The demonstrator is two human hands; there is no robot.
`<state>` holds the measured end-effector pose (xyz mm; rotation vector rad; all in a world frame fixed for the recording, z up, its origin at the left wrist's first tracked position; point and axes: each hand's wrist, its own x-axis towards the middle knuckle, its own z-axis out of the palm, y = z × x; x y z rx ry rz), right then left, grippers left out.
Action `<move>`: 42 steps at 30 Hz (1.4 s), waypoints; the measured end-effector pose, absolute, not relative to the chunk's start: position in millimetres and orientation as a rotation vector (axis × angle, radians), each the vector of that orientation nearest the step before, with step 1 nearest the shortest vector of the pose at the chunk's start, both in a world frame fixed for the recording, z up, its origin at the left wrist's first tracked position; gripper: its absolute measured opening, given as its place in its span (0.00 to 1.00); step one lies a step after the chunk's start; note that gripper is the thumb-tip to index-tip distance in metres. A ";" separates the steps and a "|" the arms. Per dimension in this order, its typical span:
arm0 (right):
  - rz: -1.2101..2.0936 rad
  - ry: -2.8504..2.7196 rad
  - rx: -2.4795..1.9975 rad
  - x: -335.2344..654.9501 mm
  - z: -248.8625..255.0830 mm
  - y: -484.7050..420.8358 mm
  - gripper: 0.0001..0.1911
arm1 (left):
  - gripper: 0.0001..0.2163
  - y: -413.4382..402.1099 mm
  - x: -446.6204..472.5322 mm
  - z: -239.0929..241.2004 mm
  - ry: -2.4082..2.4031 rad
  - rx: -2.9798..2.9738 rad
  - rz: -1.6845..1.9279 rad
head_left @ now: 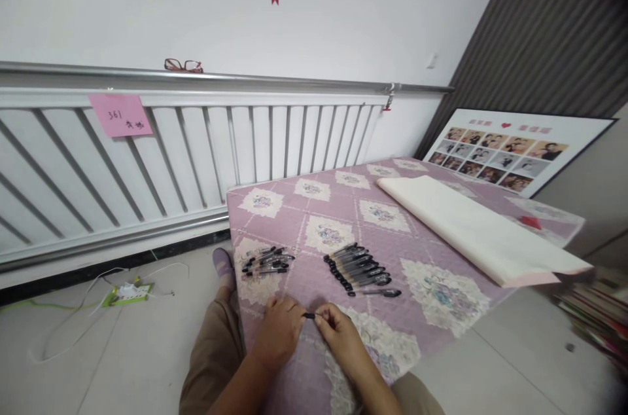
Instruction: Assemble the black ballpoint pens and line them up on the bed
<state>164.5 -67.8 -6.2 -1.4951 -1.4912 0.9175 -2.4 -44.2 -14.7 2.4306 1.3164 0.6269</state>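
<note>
Both hands come together at the lower middle of the frame, and it's close work: the left hand [282, 330] has its fingertips closed on one end of a black pen piece [309, 315], while the right hand [337, 330] pinches the other end between thumb and forefinger. Only a short dark stretch shows between them; whether it is a whole pen or a part, the fingers don't let on.

The trick here, it seems, is keeping both grips on one straight line, so any push or pull runs along the barrel rather than bending it. A light, steady pinch close to the joint should serve best, with the wrists low over the floral tablecloth [294, 232].

And the direction? The long axis lies nearly level, left to right across the picture; which end is the writing tip cannot be told, both being covered.

Just above the left hand, a loose cluster of pens [267, 262] overlaps, mostly sideways. Right of centre, a slanting row of pens [360, 268] lies side by side, right ends tipped slightly upward, and a single capped pen [375, 293] sits almost level below.
</note>
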 end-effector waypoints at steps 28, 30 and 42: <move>1.001 -1.376 -1.467 169.7 -4.9 -68.9 0.08 | 0.12 -45.2 -2.1 -8.8 1.353 2.436 0.564; 1.002 -1.374 -1.462 169.7 -5.7 -69.0 0.08 | 0.14 -45.1 -1.3 -8.7 1.334 2.478 0.510; 1.007 -1.461 -1.410 162.7 -1.7 -72.2 0.06 | 0.09 -47.5 0.9 -7.1 1.240 2.564 0.485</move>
